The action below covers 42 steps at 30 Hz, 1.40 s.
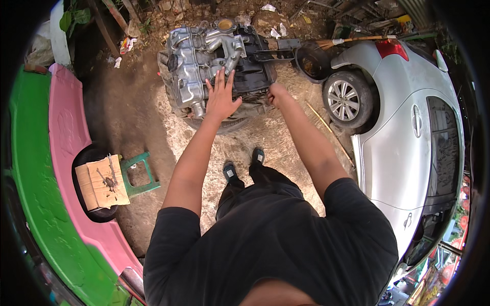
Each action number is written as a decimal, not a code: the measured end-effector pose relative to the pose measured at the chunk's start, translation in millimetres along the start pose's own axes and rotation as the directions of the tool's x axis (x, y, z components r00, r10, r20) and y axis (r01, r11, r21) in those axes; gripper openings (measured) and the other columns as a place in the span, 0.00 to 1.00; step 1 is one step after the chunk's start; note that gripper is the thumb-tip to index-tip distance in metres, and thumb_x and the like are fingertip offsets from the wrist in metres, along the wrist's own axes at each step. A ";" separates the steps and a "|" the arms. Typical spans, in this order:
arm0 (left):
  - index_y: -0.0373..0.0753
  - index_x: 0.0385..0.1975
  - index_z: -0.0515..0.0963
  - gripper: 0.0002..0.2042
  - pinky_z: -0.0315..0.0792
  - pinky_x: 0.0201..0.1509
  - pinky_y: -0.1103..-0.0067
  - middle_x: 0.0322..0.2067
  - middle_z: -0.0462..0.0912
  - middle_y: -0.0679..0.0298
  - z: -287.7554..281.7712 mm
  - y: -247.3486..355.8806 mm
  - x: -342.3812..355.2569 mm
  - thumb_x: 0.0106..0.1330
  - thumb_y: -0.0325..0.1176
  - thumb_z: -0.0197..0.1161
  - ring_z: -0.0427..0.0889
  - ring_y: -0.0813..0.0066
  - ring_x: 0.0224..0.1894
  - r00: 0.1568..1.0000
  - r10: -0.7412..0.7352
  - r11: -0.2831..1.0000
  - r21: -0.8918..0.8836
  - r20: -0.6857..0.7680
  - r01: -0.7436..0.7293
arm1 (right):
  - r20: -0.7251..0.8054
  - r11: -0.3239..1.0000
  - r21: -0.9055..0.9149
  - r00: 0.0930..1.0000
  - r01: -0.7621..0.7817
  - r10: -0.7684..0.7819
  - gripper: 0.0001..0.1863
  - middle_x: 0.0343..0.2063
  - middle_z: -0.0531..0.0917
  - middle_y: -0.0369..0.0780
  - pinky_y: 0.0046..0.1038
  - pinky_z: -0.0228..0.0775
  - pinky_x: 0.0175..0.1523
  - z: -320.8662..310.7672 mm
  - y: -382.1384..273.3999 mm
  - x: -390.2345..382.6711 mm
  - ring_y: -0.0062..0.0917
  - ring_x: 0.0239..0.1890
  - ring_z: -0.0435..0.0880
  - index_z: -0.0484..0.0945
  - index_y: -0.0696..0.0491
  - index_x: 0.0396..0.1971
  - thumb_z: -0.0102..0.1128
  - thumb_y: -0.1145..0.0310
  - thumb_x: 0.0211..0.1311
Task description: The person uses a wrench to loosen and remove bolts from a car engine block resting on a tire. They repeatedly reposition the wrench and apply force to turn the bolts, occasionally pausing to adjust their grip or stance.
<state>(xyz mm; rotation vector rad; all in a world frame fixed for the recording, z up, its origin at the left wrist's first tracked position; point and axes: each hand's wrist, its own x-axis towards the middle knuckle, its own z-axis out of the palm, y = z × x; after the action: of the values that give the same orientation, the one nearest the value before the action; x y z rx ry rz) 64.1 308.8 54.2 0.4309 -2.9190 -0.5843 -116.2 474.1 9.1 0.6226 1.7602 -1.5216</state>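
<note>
A car engine (188, 76) with a silvery metal top and a dark right side sits in front of me, apparently on a tyre (236, 125) whose edge shows beneath it. My left hand (221, 99) lies on top of the engine, fingers spread and pointing away from me. At the engine's near right corner, my right hand (277, 95) is closed into a fist beside the dark part. Whatever it may grip is hidden by the fingers.
To the right stands a silver car (393, 153) with its wheel (348, 99) close by. A thin stick (326, 127) lies on the ground. On the left, a green stool (142, 175) and brown cardboard (106, 182) with tools are next to a pink and green vehicle body (64, 117).
</note>
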 end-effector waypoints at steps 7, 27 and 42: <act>0.51 0.75 0.38 0.48 0.30 0.76 0.50 0.75 0.36 0.56 -2.7 2.5 0.4 0.61 0.50 0.63 0.35 0.59 0.77 0.999 -0.030 0.999 0.037 0.031 0.029 | 0.202 0.906 0.135 0.906 -0.402 0.372 0.07 0.14 0.64 0.28 0.14 0.49 0.16 -57.5 -67.2 7.5 0.09 0.11 0.58 0.69 0.56 0.30 0.41 0.72 0.66; 0.52 0.75 0.43 0.47 0.31 0.76 0.51 0.75 0.35 0.57 6.1 13.2 5.0 0.58 0.49 0.64 0.37 0.58 0.77 0.992 -0.127 0.976 0.180 -0.009 0.126 | 0.409 0.851 -0.526 0.873 -0.014 0.267 0.04 0.17 0.70 0.32 0.20 0.53 0.19 -99.0 -81.5 10.4 0.14 0.14 0.60 0.75 0.57 0.30 0.55 0.74 0.65; 0.55 0.75 0.42 0.46 0.32 0.77 0.52 0.75 0.34 0.56 1.8 24.0 4.5 0.59 0.49 0.63 0.35 0.59 0.77 0.985 -0.172 0.938 0.307 0.005 0.162 | 0.411 0.850 -0.520 0.896 0.083 0.165 0.07 0.16 0.72 0.35 0.22 0.53 0.16 -92.5 -76.9 11.0 0.16 0.12 0.62 0.75 0.59 0.25 0.51 0.76 0.63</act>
<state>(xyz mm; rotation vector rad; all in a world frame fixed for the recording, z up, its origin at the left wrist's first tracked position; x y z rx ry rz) 53.4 329.2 62.3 0.7181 -3.0307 -0.1538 -199.9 549.0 53.5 0.0217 1.6730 -0.9676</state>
